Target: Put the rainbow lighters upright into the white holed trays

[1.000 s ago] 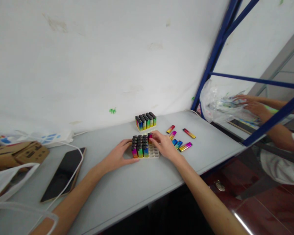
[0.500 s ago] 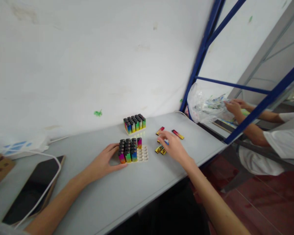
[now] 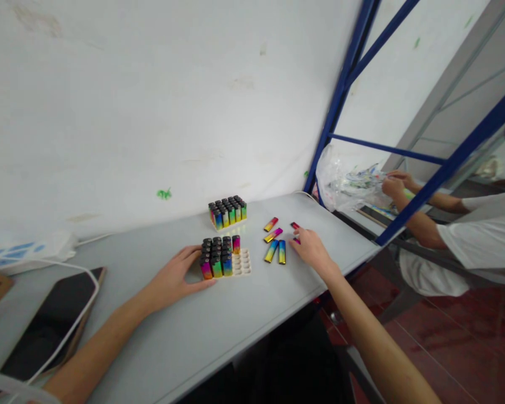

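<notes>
My left hand (image 3: 170,282) curls round the left end of a white lighter tray (image 3: 244,262), thumb along the front and fingers behind. Black-topped, rainbow-coloured lighters (image 3: 216,259) stand upright in its left rows; the round holes at its right show bare. To the right, my right hand (image 3: 311,251) rests low over the table, fingers closed round a lighter (image 3: 297,240) of which only a purple bit shows. Beyond the fingertips pokes the dark-ended tip of a red lighter (image 3: 294,225). Several loose metallic lighters lie beside this hand, among them a blue-yellow one (image 3: 281,252).
Behind stands a second tray of upright lighters (image 3: 228,212), near the wall. A phone (image 3: 53,320) with a white cable lies at left, by a white box (image 3: 29,247). Blue metal bars (image 3: 332,106) rise at right; beyond them another person's hands (image 3: 395,185) work at a plastic bag (image 3: 334,179).
My right hand has shifted right and away from the loose lighters, uncovering them, and now covers most of the rightmost red one. My left hand stays at the tray. The view has turned slightly.
</notes>
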Motion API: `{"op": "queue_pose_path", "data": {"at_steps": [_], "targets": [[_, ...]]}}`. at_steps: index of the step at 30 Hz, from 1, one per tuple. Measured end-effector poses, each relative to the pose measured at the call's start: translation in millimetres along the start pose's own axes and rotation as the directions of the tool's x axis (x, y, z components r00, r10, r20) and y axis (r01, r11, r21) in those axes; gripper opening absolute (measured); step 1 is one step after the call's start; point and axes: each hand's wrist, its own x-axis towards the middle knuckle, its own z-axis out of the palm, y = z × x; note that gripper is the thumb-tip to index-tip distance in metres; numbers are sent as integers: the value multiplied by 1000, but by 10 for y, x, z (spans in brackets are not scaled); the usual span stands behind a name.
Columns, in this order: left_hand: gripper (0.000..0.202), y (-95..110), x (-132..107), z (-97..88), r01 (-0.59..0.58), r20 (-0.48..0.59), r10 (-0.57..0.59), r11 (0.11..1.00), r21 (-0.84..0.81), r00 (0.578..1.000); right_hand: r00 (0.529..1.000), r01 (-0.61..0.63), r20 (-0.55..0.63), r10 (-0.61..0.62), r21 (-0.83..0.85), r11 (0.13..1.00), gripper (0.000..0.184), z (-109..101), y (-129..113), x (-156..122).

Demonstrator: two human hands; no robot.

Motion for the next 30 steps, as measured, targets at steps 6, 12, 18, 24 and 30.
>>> {"op": "queue_pose_path", "data": {"at_steps": [6, 12, 18, 24, 30], "targets": [[72, 63, -18, -1, -15, -23, 14, 999, -33, 1000, 977, 159, -25, -213, 749, 643, 47, 18, -223, 52], [70, 175, -33, -39, 2, 13, -1, 998, -57, 1000, 915, 60, 66, -399, 954, 295, 61, 309, -797, -83], [72, 189, -39, -50, 16, 37, -15, 1000, -23, 999, 932, 136, 11, -361, 916, 377, 65, 572, -1020, -176], [72, 165, -33, -54, 7, 38, -6, 1000, -24, 999, 964, 6, 109, -241, 901, 434, 78, 633, -995, -185], [72, 123, -34, -34, 9, 29, -9, 999, -32, 1000, 979, 122, 0, -204, 798, 590, 65, 704, -947, -149]]}}
